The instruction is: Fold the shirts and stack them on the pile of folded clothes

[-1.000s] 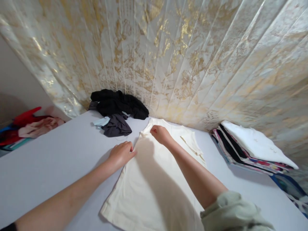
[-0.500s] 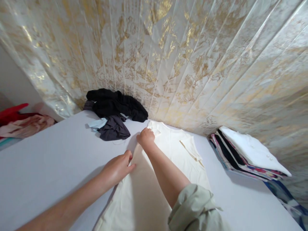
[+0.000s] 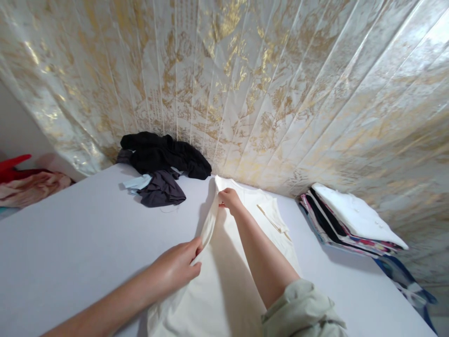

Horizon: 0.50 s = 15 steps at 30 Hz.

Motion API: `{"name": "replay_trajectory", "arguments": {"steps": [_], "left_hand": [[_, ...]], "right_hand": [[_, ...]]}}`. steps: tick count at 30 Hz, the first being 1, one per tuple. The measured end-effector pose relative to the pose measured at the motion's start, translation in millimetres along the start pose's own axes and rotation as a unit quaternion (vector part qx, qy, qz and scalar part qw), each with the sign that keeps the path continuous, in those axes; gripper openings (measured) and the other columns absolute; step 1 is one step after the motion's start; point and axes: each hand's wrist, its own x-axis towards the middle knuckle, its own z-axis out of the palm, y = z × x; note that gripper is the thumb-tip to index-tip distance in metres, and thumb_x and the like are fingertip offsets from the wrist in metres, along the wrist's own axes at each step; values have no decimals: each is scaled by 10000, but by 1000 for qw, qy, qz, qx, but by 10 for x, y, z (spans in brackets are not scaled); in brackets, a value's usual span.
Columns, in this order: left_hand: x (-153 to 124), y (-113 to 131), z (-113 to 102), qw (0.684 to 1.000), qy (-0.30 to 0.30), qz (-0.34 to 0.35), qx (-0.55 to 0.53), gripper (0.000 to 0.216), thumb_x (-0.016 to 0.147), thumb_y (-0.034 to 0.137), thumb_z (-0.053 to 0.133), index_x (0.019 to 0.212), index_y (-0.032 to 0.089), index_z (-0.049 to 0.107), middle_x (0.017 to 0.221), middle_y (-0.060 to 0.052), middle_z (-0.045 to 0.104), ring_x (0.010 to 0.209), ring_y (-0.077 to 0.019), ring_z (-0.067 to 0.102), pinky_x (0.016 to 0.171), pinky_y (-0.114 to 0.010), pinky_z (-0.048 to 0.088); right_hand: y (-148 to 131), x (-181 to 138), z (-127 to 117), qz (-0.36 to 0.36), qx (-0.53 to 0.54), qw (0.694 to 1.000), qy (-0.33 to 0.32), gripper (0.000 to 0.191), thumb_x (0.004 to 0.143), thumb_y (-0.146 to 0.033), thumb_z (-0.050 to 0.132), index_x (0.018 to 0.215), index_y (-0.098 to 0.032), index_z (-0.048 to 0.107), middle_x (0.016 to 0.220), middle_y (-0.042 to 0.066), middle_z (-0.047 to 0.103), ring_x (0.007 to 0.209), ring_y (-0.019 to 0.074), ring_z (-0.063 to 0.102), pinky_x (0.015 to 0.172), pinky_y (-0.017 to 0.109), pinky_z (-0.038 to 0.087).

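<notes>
A cream shirt (image 3: 224, 262) lies spread on the white table, its neckline toward the curtain. My left hand (image 3: 182, 262) grips its left side edge about midway down. Farther up the same edge, near the shoulder, my right hand (image 3: 229, 199) pinches the fabric. Between the two hands that edge is lifted off the table and curls inward, casting a shadow on the shirt. A thin gold-brown strip (image 3: 270, 217) lies across the shirt's right sleeve area. My right forearm hides part of the shirt's middle.
A folded stack of clothes (image 3: 354, 220) sits at the right of the white table (image 3: 77, 238). Crumpled black clothing (image 3: 168, 154) and a dark grey garment (image 3: 161, 188) lie at the back left. Red and pink cloth (image 3: 33, 185) is at the far left. A gold-patterned curtain (image 3: 224, 84) hangs behind.
The shirt's left edge has risen off the table and folded inward. Both hands have moved to the right with it, and the left hand is slightly lower in view.
</notes>
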Motion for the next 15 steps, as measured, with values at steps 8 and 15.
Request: {"name": "replay_trajectory", "arguments": {"steps": [8, 15], "left_hand": [[-75, 340, 185, 991, -48, 43, -115, 126, 744, 207, 461, 869, 213, 474, 742, 49, 523, 638, -116, 455, 582, -221, 324], [5, 557, 368, 986, -62, 62, -145, 226, 738, 216, 489, 963, 209, 512, 798, 31, 515, 715, -123, 475, 644, -224, 364]], "right_hand": [[295, -133, -383, 18, 111, 993, 34, 25, 751, -170, 452, 739, -182, 470, 554, -57, 456, 512, 77, 490, 588, 208, 511], [594, -128, -496, 10, 25, 995, 96, 51, 739, -169, 468, 764, -181, 511, 611, -29, 510, 571, 120, 518, 594, 239, 449]]}}
